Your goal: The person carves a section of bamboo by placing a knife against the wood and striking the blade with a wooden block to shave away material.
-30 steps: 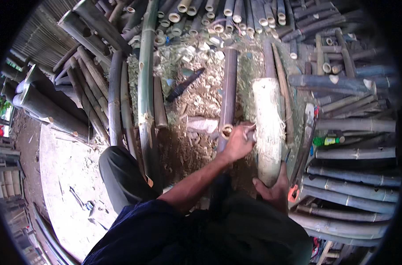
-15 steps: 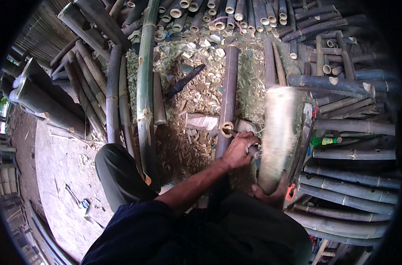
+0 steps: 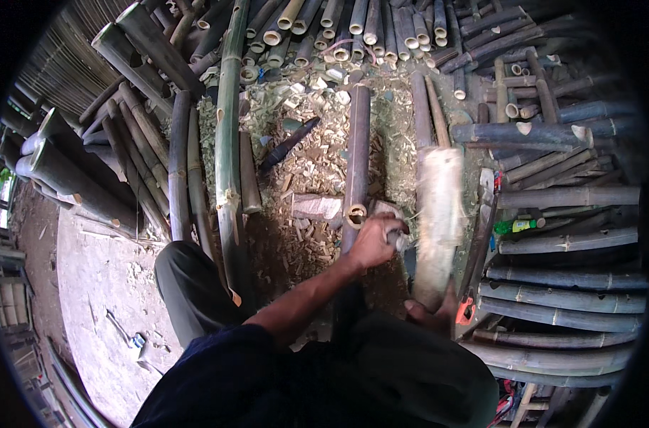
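Left hand [image 3: 374, 244]: nudged nearer the hole [image 3: 355, 216] in the bamboo tube [image 3: 358, 146], grip clamped on a blurry handle [image 3: 397, 240], I think
Right hand [image 3: 438, 314]: grip wrapped round the pale log [image 3: 438, 214]

Left hand [image 3: 374, 242] clenched, left forearm [image 3: 306, 294] slanting inward; right hand [image 3: 440, 315] lower, gripping

Blurred pale billet [image 3: 439, 207], right hand [image 3: 439, 316] partly hidden behind it
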Demonstrator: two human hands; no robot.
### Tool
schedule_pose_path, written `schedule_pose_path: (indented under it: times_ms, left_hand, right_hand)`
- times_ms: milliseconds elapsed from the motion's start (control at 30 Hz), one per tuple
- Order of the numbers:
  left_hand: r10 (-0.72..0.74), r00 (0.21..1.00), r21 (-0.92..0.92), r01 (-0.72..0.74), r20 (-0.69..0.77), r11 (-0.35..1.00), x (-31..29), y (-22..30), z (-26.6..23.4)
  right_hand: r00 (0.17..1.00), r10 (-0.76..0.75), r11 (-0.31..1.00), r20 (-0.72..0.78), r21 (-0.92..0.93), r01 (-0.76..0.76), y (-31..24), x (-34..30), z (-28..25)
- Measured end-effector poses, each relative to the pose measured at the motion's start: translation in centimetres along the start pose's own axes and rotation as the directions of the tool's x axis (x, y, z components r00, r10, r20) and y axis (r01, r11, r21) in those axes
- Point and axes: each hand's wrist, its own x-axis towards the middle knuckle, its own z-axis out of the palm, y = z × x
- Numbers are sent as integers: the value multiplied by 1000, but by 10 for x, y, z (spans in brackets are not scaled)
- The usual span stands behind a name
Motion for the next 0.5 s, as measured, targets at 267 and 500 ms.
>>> schedule_pose_path:
  times_ms: [267,500]
  left_hand:
    - [-223,974,-261,225,40,939,83,-27,-22]
    - [-87,983,28,83,164,996,31,25,-12]
  right_hand:
    - [978,-47,996,-203,-90,29,-15,-27,-37]
    - [952,86,995,-294,64,-70,49,-44,-54]
